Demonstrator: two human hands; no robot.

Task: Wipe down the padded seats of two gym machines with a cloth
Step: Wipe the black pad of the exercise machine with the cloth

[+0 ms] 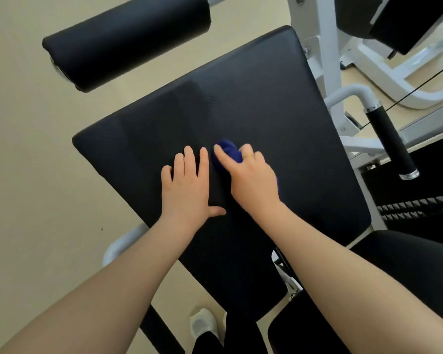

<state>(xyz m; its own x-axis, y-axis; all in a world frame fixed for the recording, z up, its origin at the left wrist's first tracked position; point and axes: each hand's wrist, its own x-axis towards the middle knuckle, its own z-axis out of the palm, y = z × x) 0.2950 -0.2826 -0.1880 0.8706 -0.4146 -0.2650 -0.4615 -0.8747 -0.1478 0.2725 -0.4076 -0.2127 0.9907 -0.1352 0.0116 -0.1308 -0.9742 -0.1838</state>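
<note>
A large black padded seat (266, 103) fills the middle of the view, tilted with its far corner to the upper right. My right hand (251, 180) presses a bunched dark blue cloth (228, 152) onto the pad near its centre; most of the cloth is hidden under the palm and fingers. My left hand (187, 185) lies flat on the pad just left of it, fingers spread, holding nothing. A second black pad (407, 264) shows at the lower right.
A black roller pad (128, 39) hangs beyond the seat at the upper left. White machine frame tubes (327, 60) and a black handle grip (391, 141) stand to the right. A beige floor (31, 175) lies to the left. My white shoe (202, 325) is below.
</note>
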